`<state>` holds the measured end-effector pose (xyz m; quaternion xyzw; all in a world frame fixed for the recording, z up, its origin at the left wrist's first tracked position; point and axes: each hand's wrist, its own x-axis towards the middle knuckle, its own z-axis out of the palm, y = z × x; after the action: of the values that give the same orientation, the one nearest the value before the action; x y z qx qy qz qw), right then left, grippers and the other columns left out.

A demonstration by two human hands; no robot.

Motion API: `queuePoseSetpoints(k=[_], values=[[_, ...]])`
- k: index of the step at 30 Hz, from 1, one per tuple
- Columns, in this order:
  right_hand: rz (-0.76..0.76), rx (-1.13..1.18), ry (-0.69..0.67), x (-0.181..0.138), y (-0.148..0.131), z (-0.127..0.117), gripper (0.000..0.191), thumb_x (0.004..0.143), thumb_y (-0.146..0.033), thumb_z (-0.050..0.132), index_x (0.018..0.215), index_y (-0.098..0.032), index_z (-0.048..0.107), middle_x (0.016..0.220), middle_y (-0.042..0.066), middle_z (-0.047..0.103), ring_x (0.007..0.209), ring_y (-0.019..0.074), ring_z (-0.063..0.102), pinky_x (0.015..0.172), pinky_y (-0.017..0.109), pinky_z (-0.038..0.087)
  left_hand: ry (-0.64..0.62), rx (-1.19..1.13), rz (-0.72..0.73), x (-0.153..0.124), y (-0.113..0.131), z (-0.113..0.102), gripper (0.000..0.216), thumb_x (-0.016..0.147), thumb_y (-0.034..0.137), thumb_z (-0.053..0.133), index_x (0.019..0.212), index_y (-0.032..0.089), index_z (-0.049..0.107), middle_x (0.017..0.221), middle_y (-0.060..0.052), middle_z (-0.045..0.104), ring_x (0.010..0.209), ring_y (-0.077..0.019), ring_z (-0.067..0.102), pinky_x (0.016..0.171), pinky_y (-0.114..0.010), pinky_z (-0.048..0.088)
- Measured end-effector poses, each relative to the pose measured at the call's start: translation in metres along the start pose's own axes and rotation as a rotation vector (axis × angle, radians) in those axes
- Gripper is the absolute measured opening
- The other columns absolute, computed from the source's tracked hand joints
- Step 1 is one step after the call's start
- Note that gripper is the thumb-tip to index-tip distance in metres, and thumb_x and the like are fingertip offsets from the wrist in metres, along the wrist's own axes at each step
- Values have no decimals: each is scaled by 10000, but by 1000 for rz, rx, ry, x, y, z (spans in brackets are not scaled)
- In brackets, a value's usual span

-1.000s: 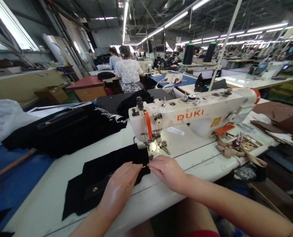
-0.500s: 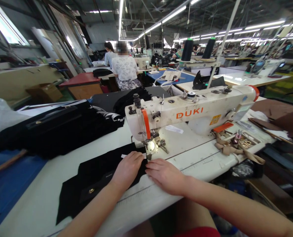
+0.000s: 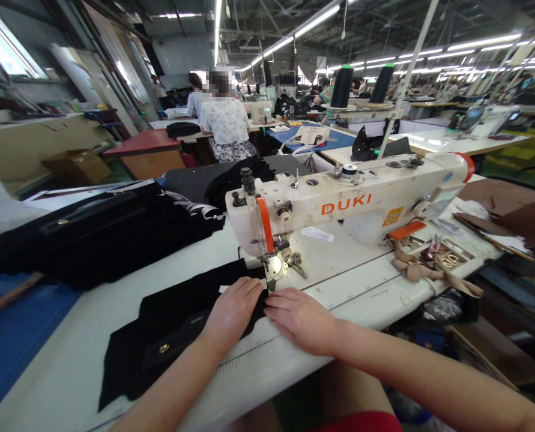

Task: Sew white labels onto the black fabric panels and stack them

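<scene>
A flat black fabric piece [image 3: 177, 306] lies on the white sewing machine bed, its far right edge by the needle and presser foot of the sewing machine [image 3: 348, 204]. On it is a dark strap-like panel [image 3: 177, 339] with a gold stud [image 3: 164, 348]. My left hand [image 3: 235, 309] rests flat on the fabric, fingers stretched toward the needle and over part of a small white strip [image 3: 223, 288]. My right hand [image 3: 301, 318] lies just right of it, its extended fingertips on the fabric's right edge. Both thumbs are hidden.
Stacked black pieces [image 3: 91, 234] lie at the left by a blue surface [image 3: 19, 336]. On the right are a small parts tray [image 3: 459, 255], tan straps [image 3: 415, 270] and brown pieces [image 3: 514, 219]. Dark thread cones [image 3: 341, 89] stand behind. A person [image 3: 226, 120] sits farther back.
The view has shifted slightly. Both hands and the black fabric keep nearly the same place beside the needle. The people in the background have shifted a little.
</scene>
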<state>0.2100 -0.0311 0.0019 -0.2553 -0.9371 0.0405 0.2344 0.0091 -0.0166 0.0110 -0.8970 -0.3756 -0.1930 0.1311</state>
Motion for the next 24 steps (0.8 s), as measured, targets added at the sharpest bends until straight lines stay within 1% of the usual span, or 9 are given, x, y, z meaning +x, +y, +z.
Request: queuePoseSetpoints(k=[5,9,12,15,19,21,24], values=[[11,22,-4,3,4,-2,228,952,-189,478,1044,-126,677,1119,96,673,1056,198,576,974,334,443,0,-12,-14,0,1,0,237,891,42,430,956,108,648,932,-91,689,881,-207,616,796,-327,558],[84,8,-44,15,15,-5,193,934,-170,513,1029,-127,675,1006,89,683,958,197,583,916,334,456,-1,4,-13,-2,0,4,285,907,57,389,967,112,663,943,-103,699,883,-211,623,794,-346,567],[118,-61,-75,25,26,-3,181,933,-182,525,1023,-121,669,934,81,661,914,208,562,879,337,455,-10,11,-27,-5,-1,6,313,913,72,377,1009,101,674,976,-116,707,929,-222,637,843,-373,564],[99,-116,-106,31,33,1,172,942,-171,506,991,-133,666,903,78,633,902,205,539,860,334,445,-52,-28,-93,-12,1,5,330,932,136,383,1091,112,671,1077,-117,707,1042,-232,635,922,-402,548],[57,-146,-113,33,38,2,131,927,-159,535,956,-136,661,894,74,619,897,206,525,845,336,438,-121,-121,-201,-19,5,1,369,947,248,397,1225,159,624,1243,-104,657,1165,-225,596,1000,-415,512],[41,-163,-110,33,40,1,125,925,-162,540,935,-135,662,885,71,620,895,207,527,844,334,437,-143,-140,-222,-18,6,2,384,946,260,399,1254,159,604,1275,-107,640,1195,-226,581,1022,-420,494],[36,-184,-114,35,47,-1,126,921,-160,544,910,-129,665,881,74,623,894,206,535,845,329,433,-170,-122,-234,-10,6,6,392,946,255,393,1249,118,602,1276,-128,637,1203,-236,577,1030,-428,485]])
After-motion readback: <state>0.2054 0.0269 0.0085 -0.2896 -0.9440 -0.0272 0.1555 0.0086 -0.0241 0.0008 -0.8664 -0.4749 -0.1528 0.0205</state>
